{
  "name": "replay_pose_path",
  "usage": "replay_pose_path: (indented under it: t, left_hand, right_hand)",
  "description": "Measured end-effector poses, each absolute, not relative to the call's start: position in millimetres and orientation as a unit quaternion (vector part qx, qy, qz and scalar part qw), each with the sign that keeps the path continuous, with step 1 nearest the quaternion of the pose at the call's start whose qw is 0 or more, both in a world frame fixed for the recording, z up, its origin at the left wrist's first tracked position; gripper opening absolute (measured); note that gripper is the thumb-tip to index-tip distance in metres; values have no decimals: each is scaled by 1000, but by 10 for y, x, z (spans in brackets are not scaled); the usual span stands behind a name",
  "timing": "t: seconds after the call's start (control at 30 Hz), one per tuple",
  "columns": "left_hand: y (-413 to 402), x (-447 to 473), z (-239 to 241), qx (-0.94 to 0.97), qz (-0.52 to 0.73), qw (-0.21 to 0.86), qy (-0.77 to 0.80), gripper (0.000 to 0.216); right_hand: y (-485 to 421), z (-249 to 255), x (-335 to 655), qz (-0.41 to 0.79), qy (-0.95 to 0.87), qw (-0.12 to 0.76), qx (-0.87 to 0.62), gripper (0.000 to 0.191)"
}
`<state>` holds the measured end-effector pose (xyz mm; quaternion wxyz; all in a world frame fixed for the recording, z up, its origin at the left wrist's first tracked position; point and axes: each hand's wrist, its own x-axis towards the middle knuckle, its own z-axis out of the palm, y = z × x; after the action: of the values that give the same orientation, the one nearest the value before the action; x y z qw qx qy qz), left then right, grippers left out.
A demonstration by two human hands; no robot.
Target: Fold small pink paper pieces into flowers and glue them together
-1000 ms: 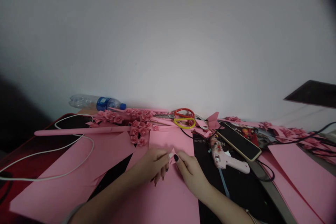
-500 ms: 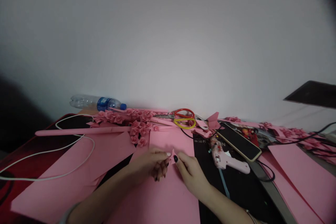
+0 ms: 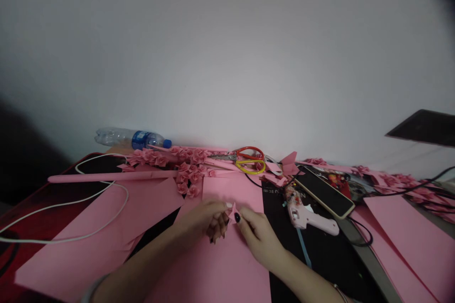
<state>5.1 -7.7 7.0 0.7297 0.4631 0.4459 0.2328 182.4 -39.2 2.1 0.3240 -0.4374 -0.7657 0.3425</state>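
Holds both hands above a pink sheet (image 3: 231,274) spread over a black mat (image 3: 327,265). Grips a small folded pink paper piece (image 3: 232,213) firmly in the right hand (image 3: 259,234), black-nailed thumb pressed on it; touches its left edge with the left hand (image 3: 202,220), but cannot tell whether pinching there. Has a pale pink glue gun (image 3: 316,221) to the right, just beside a dark-screened phone (image 3: 327,194). Shows white lettering (image 3: 272,191) on the mat, too blurred to read. Farther, bears a pink rod (image 3: 106,178), folded paper flowers (image 3: 192,173) and red-and-yellow-handled scissors (image 3: 250,165). Farthest, near the wall (image 3: 227,57), shows a clear bottle (image 3: 113,137) on its side, wearing a blue label (image 3: 140,140) with illegible pale characters.
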Motion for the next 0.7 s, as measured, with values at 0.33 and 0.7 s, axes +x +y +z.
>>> replay_pose_path:
  t: [0.33, 0.7]
  left_hand:
    - [-71, -25, 39, 598, 228, 662, 391, 44]
    - [-65, -85, 116, 720, 243, 487, 431, 31]
  right_hand:
    - [-411, 130, 1807, 369, -777, 327, -392, 29]
    - [-400, -33, 1816, 287, -731, 330, -524, 26]
